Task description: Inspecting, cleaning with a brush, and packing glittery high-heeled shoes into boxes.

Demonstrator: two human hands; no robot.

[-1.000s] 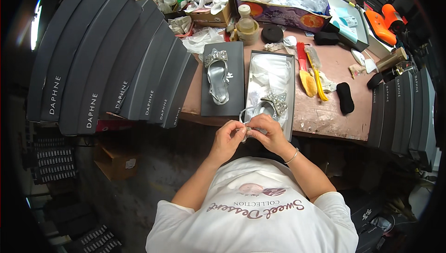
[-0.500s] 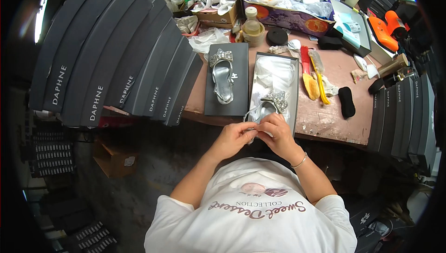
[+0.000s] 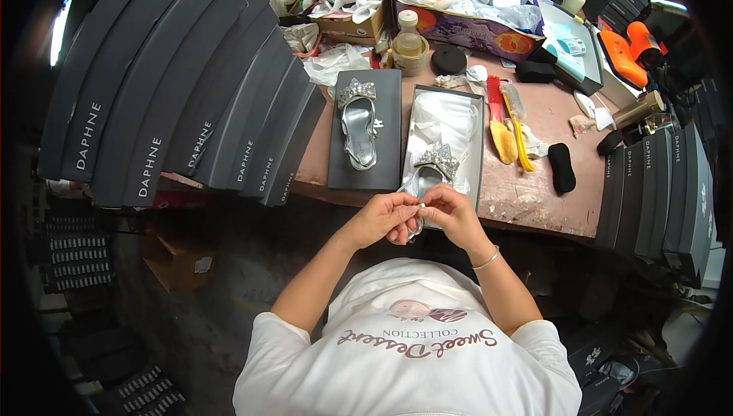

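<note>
A silver sandal (image 3: pixel 437 162) with a glittering bow is tilted at the near end of an open shoe box (image 3: pixel 481 141), its heel end toward me. My left hand (image 3: pixel 382 220) and my right hand (image 3: pixel 453 217) meet at that end, fingertips pinched together on its thin strap. My fingers hide the spot where they grip, and part of the strap hangs below them. The matching silver sandal (image 3: pixel 359 126) lies on a dark grey box lid (image 3: pixel 341 164) to the left, touched by neither hand. White tissue paper (image 3: pixel 450 119) lines the open box.
Tall stacks of grey shoe boxes (image 3: pixel 175 103) flank the table at left and, lower, boxes (image 3: pixel 657 187) at right. Right of the open box lie a red-handled brush (image 3: pixel 500 122), a yellow brush (image 3: pixel 521 137) and a black pad (image 3: pixel 561 168). Behind stands a bottle (image 3: pixel 408 38) in a tub.
My hands stay at the sandal's strap, but the fingers have shifted. The left fingers now curl further under, and more of the strap shows below them. The whole view has moved slightly.
</note>
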